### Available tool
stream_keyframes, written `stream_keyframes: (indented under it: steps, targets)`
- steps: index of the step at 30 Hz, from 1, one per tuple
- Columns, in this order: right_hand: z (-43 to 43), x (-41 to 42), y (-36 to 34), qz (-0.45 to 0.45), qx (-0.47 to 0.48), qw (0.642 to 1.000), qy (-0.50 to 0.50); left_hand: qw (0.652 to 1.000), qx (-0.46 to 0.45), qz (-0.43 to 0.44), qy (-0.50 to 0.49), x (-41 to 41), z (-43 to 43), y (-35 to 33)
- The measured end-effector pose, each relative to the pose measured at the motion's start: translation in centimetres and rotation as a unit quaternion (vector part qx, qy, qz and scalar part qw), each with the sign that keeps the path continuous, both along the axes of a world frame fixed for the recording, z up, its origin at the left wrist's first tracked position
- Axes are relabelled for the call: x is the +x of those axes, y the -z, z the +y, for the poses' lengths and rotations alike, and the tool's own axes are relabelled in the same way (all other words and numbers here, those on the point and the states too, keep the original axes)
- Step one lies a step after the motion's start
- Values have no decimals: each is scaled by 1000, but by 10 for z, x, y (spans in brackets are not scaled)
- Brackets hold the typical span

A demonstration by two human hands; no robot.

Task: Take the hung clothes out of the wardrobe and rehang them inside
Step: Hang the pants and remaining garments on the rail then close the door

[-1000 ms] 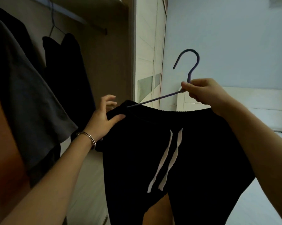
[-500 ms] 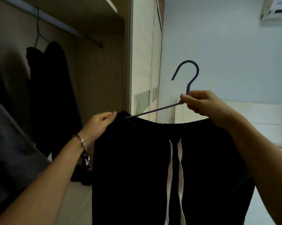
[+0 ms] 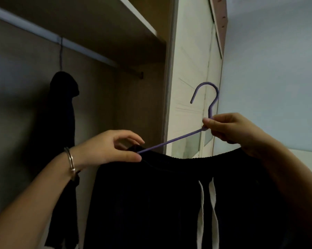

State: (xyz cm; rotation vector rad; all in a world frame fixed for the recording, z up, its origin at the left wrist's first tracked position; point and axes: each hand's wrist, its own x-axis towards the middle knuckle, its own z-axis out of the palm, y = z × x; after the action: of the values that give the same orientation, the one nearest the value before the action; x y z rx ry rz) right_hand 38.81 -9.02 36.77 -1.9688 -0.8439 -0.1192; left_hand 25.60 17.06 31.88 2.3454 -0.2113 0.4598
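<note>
A pair of black shorts [image 3: 160,194] with two white drawstrings hangs on a purple hanger [image 3: 210,101] in front of me. My right hand [image 3: 230,130] grips the hanger just below its hook. My left hand [image 3: 112,150], with a bangle on the wrist, pinches the shorts' waistband at the hanger's left end. The wardrobe rail [image 3: 90,53] runs across the upper left, above and to the left of the hanger's hook.
A dark garment [image 3: 63,112] hangs from the rail on a thin black hanger, left of my left arm. A shelf [image 3: 139,20] sits above the rail. The white wardrobe door [image 3: 191,69] stands open behind the hanger, beside a pale blue wall [image 3: 277,69].
My view has tilted up and toward the rail. The grey and orange clothes at the left have dropped out of sight. My left hand has shifted from an open touch to a pinch on the waistband.
</note>
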Motion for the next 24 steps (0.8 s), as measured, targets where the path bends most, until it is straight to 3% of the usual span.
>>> stream_keyframes:
  steps: [3,7,9,16,19,22,24]
  targets:
    - [10,16,-5,28,9,1000,-9,986,103,-108,-77,11,2,15]
    - [23,28,-4,46,3,999,-23,957,151,-208,-134,22,10,25]
    - [28,33,-3,49,-6,998,-29,954,156,-216,-134,24,16,20]
    - [41,40,-18,69,1,995,-68,982,38,-149,-109,22,50,-11]
    - [56,36,-27,67,25,996,-48,974,125,-134,-132,29,49,-27]
    - [76,37,-37,76,52,994,-59,937,250,-143,-197,51,42,-40]
    - [92,42,-43,103,60,989,-83,913,284,-166,-242,71,41,-44]
